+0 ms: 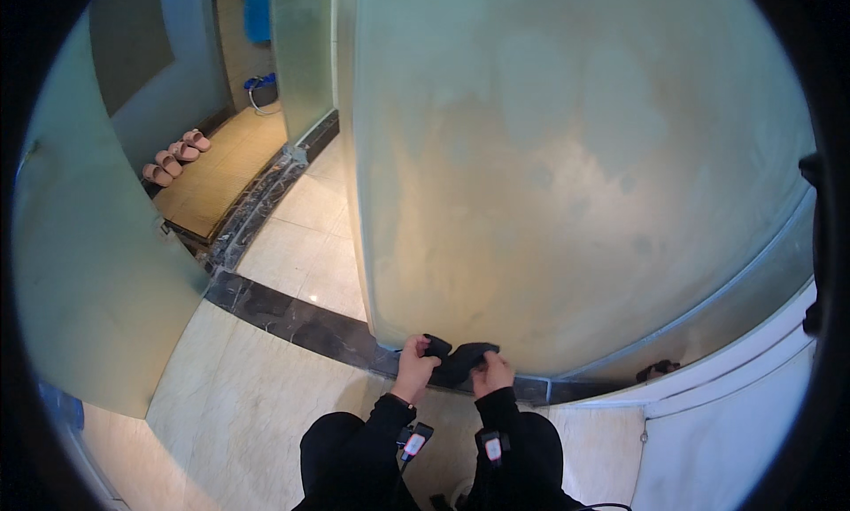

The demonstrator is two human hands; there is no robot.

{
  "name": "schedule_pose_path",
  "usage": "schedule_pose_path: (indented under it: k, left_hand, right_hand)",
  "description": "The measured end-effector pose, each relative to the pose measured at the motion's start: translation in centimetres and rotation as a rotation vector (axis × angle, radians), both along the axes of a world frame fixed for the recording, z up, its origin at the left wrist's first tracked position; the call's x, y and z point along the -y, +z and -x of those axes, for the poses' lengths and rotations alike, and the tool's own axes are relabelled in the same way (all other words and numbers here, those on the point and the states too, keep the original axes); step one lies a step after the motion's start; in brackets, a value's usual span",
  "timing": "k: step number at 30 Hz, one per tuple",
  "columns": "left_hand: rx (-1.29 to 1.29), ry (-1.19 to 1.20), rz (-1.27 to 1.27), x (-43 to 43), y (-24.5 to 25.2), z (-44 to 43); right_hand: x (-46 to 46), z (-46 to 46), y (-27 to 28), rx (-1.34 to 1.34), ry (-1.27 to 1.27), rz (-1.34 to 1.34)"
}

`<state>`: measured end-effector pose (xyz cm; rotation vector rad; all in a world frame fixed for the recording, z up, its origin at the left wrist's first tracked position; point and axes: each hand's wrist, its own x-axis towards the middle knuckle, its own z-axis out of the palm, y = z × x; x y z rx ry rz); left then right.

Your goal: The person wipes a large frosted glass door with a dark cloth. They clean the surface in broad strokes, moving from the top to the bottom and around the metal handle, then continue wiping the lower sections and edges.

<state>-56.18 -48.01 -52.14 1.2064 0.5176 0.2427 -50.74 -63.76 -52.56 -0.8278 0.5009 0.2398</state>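
Observation:
My left hand (416, 369) grips one end of a black cloth item (458, 365), which could be a sock or a strip of fabric. The other end is pinched in my right hand (493, 374). Between the hands the cloth sags a little and looks folded. Both hands are in front of the lower edge of a large frosted glass panel (531, 212), above a dark marble sill (319, 333). Black sleeves cover my arms, and a small device with a lit face is strapped to each forearm.
Another frosted glass panel (99, 265) stands at the left. Beyond the opening, pink slippers (169, 162) line a ribbed mat (219, 172), near a dark bucket (264, 92) with a hose. A white cabinet or door (724, 431) is at the lower right.

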Motion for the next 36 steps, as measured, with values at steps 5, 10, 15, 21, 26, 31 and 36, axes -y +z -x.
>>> schedule_pose_path:
  k: [5, 10, 15, 21, 26, 31, 36]
  left_hand:
    - [0.044, -0.071, 0.186, 1.8, 1.3, 0.1]
    - [0.148, -0.012, -0.265, 2.9, -1.1, -1.0]
    - [0.113, -0.064, -0.199, 2.8, -0.6, -1.0]
    - [0.383, -0.212, 0.0, 3.9, 3.7, -0.2]
    - [0.398, -0.23, 0.019, 4.4, 5.2, 0.0]
    - [0.354, -0.263, -0.039, 4.3, 4.9, -0.3]
    - [0.382, -0.264, -0.041, 4.2, 4.8, -0.2]
  right_hand:
    - [-0.3, 1.4, 4.3, 0.33, -0.341, 0.473]
    - [-1.5, 0.4, 0.0, 0.302, -0.395, 0.793]
    - [-0.8, 0.3, 0.7, 0.133, -0.395, 0.587]
    - [2.4, 0.8, 11.4, 0.883, -0.637, 1.303]
    - [4.6, -0.8, 9.9, 0.677, -0.757, 1.493]
    - [3.9, -0.9, 6.7, 0.287, -0.718, 1.185]
    - [1.7, 1.8, 12.4, 0.971, -0.489, 1.492]
